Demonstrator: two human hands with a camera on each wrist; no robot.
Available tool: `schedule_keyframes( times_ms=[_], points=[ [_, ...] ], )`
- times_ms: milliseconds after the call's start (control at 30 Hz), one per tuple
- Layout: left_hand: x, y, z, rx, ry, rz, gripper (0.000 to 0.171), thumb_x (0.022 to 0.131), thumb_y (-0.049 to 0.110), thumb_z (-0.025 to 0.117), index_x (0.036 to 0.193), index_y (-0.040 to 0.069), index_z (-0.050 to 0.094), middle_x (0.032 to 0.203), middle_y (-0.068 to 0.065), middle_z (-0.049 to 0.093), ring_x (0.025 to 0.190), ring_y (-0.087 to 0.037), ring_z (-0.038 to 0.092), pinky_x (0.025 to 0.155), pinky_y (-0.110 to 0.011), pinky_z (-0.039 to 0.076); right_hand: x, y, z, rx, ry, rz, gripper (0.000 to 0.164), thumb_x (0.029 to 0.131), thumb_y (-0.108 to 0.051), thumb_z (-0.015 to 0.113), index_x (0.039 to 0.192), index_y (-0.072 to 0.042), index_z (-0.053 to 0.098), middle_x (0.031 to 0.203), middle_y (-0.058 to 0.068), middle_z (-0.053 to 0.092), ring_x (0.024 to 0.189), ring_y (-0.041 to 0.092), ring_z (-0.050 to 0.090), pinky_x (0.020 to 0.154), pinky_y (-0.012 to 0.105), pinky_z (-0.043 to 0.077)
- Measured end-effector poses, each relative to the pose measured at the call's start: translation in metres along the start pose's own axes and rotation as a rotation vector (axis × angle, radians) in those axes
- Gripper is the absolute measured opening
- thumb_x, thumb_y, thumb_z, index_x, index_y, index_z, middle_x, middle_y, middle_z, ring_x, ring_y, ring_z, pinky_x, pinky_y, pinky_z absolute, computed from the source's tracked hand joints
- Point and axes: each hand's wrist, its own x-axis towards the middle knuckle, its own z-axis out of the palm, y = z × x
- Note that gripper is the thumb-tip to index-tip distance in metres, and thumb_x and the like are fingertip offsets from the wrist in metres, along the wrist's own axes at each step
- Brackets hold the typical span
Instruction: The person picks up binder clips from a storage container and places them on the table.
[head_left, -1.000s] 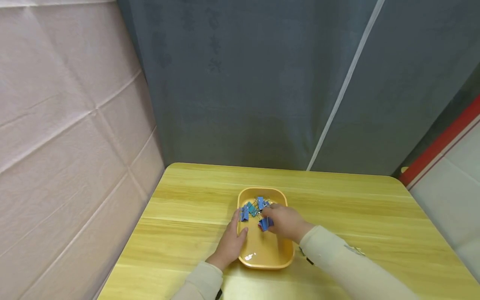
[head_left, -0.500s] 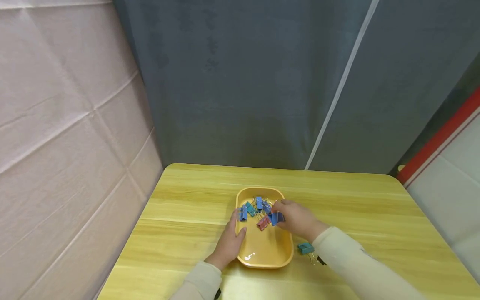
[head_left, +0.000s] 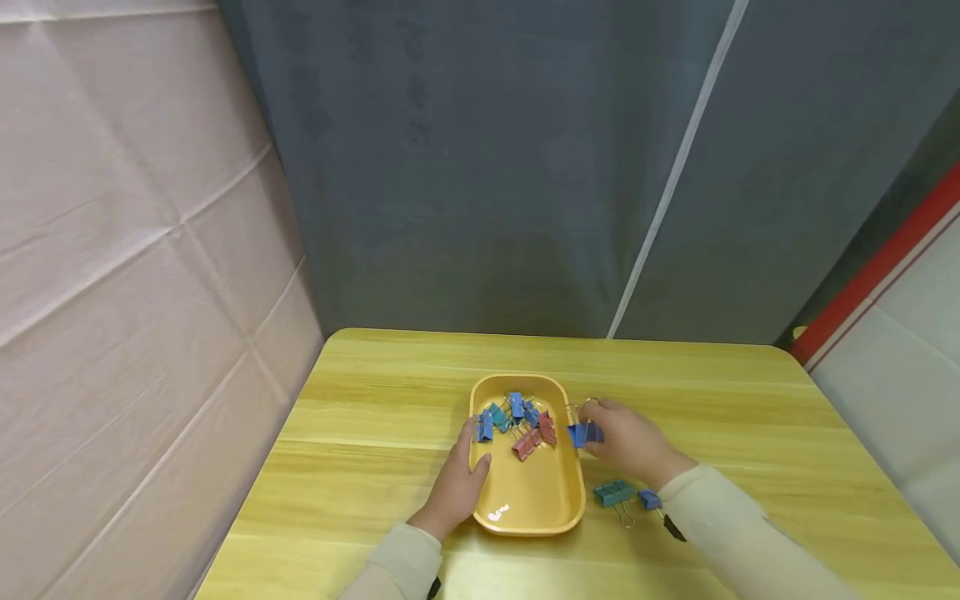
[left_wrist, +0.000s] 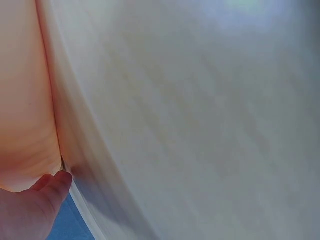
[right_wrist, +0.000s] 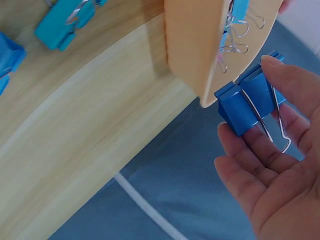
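Observation:
My right hand (head_left: 626, 437) pinches a blue binder clip (head_left: 585, 434) between thumb and fingers, just outside the right rim of a yellow-orange plastic tray (head_left: 525, 500). In the right wrist view the held binder clip (right_wrist: 252, 97) shows its wire handles pointing toward the palm. My left hand (head_left: 455, 483) holds the tray's left side, thumb over the rim and fingers along the outer wall. Inside the tray lie blue binder clips (head_left: 516, 405), a teal binder clip (head_left: 498, 417) and two red binder clips (head_left: 527, 444), bunched toward the far half.
On the wooden table (head_left: 360, 433), right of the tray, rest a teal binder clip (head_left: 613, 492) and a blue binder clip (head_left: 649, 499), the latter beside my right sleeve. A dark curtain (head_left: 450, 208) hangs behind the table's far edge. Pale cloth (head_left: 135, 250) covers the left side.
My right hand has carried the blue binder clip rightward out of the tray, uncovering the red clips. The clips on the table have come into view. My left hand stays on the tray.

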Motion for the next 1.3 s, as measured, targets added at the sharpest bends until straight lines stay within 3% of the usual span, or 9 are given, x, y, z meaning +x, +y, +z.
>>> schedule_keyframes(
  times_ms=[433,733,1300],
  points=[
    [0.000,0.001,0.000,-0.005,0.000,0.005,0.064,0.094,0.027,0.045,0.146,0.021,0.007,0.146,-0.012,0.022,0.129,-0.035,0.027,0.105,-0.050,0.022,-0.023,0.028,-0.005,0.020,-0.010,0.105,0.037,0.069,-0.017,0.076,0.101,-0.012,0.059,0.099,0.005,0.060,0.082,0.020,0.059,0.066,0.035,0.051],
    [0.000,0.002,0.001,-0.005,0.001,0.016,0.064,0.094,0.027,0.045,0.145,0.021,0.008,0.146,-0.011,0.022,0.129,-0.034,0.028,0.104,-0.050,0.023,-0.042,0.048,-0.008,0.015,-0.004,0.134,0.040,0.070,-0.017,0.075,0.106,-0.009,0.058,0.112,0.017,0.058,0.095,0.034,0.058,0.076,0.046,0.050],
    [0.000,0.002,0.000,-0.009,0.000,0.004,0.064,0.094,0.027,0.045,0.146,0.021,0.007,0.147,-0.009,0.021,0.129,-0.034,0.027,0.105,-0.050,0.022,-0.067,0.082,-0.014,0.024,0.005,0.186,0.038,0.073,-0.015,0.073,0.106,-0.005,0.057,0.108,0.019,0.059,0.095,0.037,0.056,0.076,0.049,0.048]
  ],
)
